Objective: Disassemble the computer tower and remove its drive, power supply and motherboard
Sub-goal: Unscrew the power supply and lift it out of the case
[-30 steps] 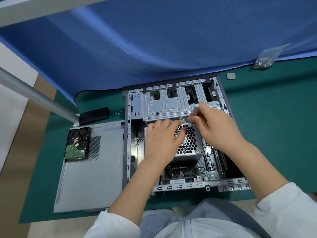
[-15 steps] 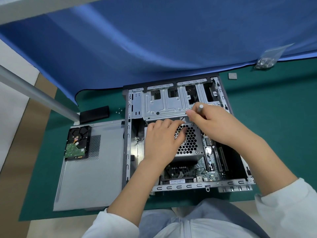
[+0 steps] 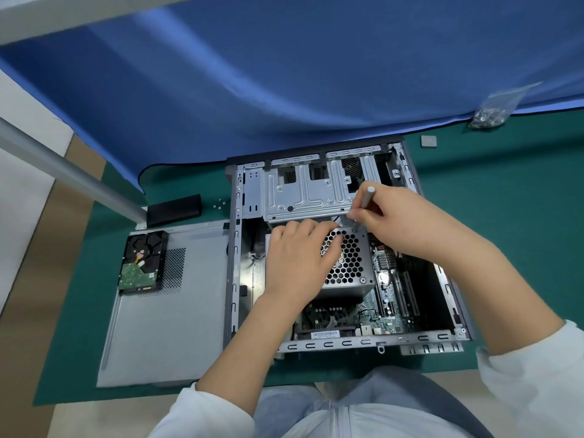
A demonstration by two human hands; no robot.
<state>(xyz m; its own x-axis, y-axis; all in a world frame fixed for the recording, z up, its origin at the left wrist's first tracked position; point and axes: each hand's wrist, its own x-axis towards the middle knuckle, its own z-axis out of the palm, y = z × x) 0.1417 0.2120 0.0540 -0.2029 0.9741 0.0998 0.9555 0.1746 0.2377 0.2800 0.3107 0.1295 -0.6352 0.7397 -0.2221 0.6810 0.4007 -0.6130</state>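
Right hand (image 3: 407,222) pinching a slim grey screwdriver (image 3: 366,199), tip down on a screw at the far right corner of the power supply (image 3: 350,263). Left hand (image 3: 297,263) resting flat on the honeycomb grille, fingers relaxed, bracing it. PSU sitting inside the open tower (image 3: 234,248), motherboard (image 3: 388,298) underneath and to the right. Drive (image 3: 142,262) already out, parked on the side panel (image 3: 164,327) to the left. Looks like the PSU unscrewing step, 2 of 3 parts left. Next probably: back that screw out, don't drop it into the board.
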